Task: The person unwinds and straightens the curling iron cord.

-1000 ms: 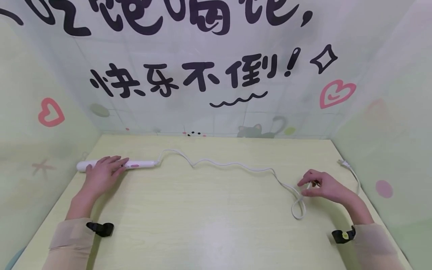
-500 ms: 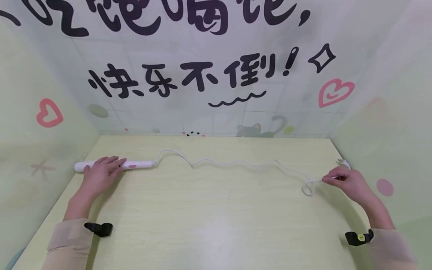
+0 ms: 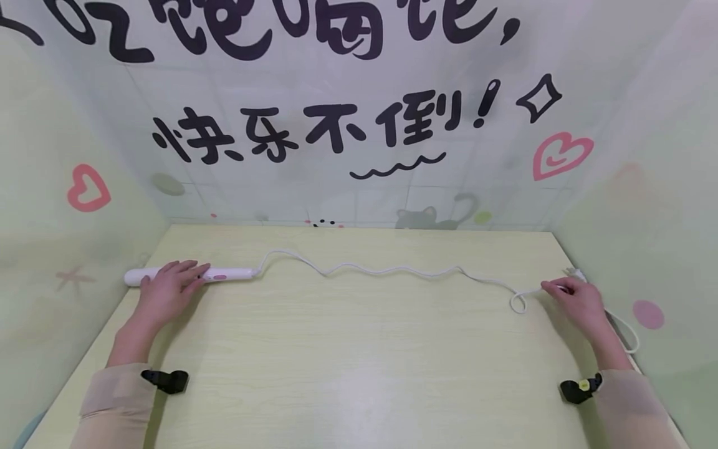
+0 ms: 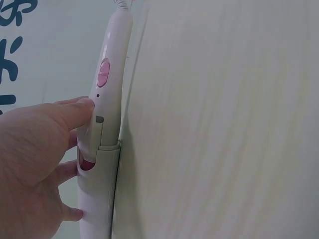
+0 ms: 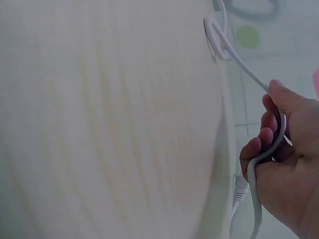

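A white hair straightener (image 3: pixel 232 274) with a pink switch lies along the table's far left. My left hand (image 3: pixel 168 290) holds it round the middle, thumb and fingers against its body. In the left wrist view, a sleeve-like cover (image 4: pixel 99 194) encloses the lower part of the straightener. Its white cord (image 3: pixel 381 272) runs in waves to the right and forms a small loop. Just past that loop, my right hand (image 3: pixel 580 302) pinches the cord between thumb and index finger. The right wrist view shows the cord (image 5: pixel 255 184) passing through the palm under curled fingers.
The plug (image 3: pixel 576 273) lies at the table's right edge, behind the right hand. A slack bend of cord (image 3: pixel 634 337) sits beside the right wall. Printed walls enclose the wooden table (image 3: pixel 359 355) at the back and both sides.
My right hand has moved right and slightly back, and its fingers have closed on the cord. The cord is straighter, its loop smaller and farther right. My left hand stays on the straightener.
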Tool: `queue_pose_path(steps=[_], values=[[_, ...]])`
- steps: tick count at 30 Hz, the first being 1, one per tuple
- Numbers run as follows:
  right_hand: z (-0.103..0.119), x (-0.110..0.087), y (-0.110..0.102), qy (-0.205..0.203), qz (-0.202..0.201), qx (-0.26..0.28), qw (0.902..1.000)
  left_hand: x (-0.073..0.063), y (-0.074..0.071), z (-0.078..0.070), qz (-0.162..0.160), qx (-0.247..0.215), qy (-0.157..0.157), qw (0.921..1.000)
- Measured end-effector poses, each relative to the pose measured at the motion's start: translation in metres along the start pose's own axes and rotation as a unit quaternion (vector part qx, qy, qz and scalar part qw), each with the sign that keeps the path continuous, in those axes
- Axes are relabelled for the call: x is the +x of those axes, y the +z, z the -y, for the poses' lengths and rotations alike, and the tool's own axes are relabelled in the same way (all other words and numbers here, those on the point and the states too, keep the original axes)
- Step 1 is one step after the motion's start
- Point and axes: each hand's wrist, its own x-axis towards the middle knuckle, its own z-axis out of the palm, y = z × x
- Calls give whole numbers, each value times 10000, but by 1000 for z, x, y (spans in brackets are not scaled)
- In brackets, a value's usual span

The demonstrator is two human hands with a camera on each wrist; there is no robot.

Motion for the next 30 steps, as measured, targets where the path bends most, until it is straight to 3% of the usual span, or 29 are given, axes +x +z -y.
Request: queue_pose_path(steps=[5, 9, 16, 19, 23, 25, 30], values=[[-9, 2, 1, 834, -270, 389, 9954, 0, 1, 1, 0, -50, 10, 10000], [-10, -1, 0, 1241, -405, 766, 9885, 0, 1, 1, -23, -28, -36, 10000], [4, -2, -9, 952, -731, 1509, 9812, 0, 0, 1, 27, -27, -113, 9999], [16, -1, -18, 837, -959, 2503, 9598, -1, -1, 1, 57, -31, -123, 9999], [37, -1, -32, 679, -1181, 3973, 9075, -1, -2, 0, 70, -45, -146, 9999], [46, -4, -39, 590, -1233, 4369, 8891, -1, -2, 0, 60, -38, -158, 9999], [59, -10, -58, 223, -1478, 4587, 8759, -1, -3, 0, 32, -67, -135, 9999]])
